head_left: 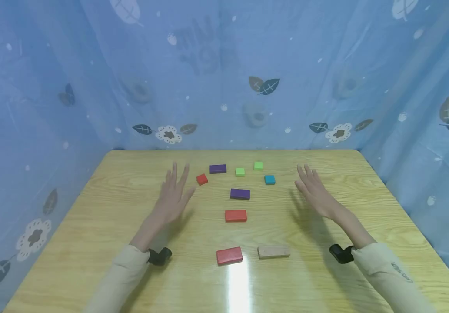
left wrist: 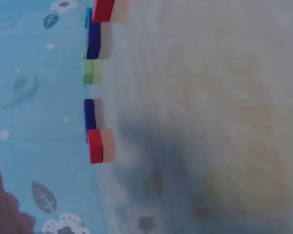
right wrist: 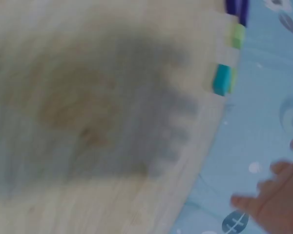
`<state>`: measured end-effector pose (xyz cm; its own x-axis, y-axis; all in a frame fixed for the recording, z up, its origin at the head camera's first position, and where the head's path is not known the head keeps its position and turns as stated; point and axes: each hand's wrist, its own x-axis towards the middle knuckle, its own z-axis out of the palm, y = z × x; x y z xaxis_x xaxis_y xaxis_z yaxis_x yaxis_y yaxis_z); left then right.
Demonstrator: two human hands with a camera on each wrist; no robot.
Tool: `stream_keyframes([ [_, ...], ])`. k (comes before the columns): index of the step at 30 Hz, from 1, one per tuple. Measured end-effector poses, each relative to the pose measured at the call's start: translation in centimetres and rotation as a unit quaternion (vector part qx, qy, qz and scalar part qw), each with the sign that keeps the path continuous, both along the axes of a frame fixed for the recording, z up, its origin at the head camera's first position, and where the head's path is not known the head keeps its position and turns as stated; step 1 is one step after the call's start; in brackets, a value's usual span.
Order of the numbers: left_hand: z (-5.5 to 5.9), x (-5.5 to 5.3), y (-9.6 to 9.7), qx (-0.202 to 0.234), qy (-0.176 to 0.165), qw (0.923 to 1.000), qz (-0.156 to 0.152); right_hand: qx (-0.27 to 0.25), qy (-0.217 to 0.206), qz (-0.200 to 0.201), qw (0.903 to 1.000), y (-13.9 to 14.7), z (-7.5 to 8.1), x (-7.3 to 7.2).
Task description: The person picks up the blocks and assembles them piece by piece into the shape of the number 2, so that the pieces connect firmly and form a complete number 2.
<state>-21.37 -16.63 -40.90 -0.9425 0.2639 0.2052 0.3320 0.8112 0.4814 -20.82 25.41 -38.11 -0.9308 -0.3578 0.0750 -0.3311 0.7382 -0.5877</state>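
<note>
My left hand (head_left: 169, 202) hovers over the left part of the table with fingers spread, holding nothing. A small red block (head_left: 202, 179) is nearest to it, with a long purple block (head_left: 217, 169) just behind. Over the right side my right hand (head_left: 315, 193) is raised too, its fingers extended and nothing in them. The small blue block (head_left: 269, 180) lies closest to that hand. Between the hands are two green blocks (head_left: 240, 172), a second purple block (head_left: 240, 194) and a red oblong block (head_left: 235, 215). Nearer me lie another red block (head_left: 229, 256) and a plain wooden block (head_left: 273, 251).
The wooden table (head_left: 103, 226) has rounded far corners. A blue curtain (head_left: 216, 65) printed with leaves and flowers hangs behind it and along both sides. Each wrist wears a black camera mount (head_left: 159, 256). Light glares off the front of the tabletop.
</note>
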Motion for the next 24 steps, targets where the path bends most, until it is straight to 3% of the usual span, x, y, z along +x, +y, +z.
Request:
stream_keyframes([
  [6,0.0,2.4,-0.7,0.027,0.004,0.9956,-0.090,-0.037,-0.043,0.092,0.9942,-0.5,-1.3,2.7],
  [10,0.3,3.9,-0.6,0.054,-0.009,0.9902,-0.128,-0.051,-0.054,0.148,0.9862,-0.9,-2.2,4.4],
  [15,0.0,5.1,0.3,0.091,-0.051,0.9745,-0.199,-0.056,-0.095,0.205,0.9724,-0.8,-3.3,6.0],
  [18,-0.4,6.0,1.1,0.105,-0.073,0.9613,-0.244,-0.025,-0.082,0.220,0.9717,-0.5,-3.9,6.9],
  [20,-0.8,6.8,1.9,0.103,-0.083,0.9571,-0.258,-0.013,-0.072,0.220,0.9727,-0.3,-4.2,7.3],
  [24,-1.6,8.6,3.3,0.046,-0.092,0.9611,-0.256,-0.012,-0.065,0.221,0.9730,-0.2,-4.8,7.9],
])
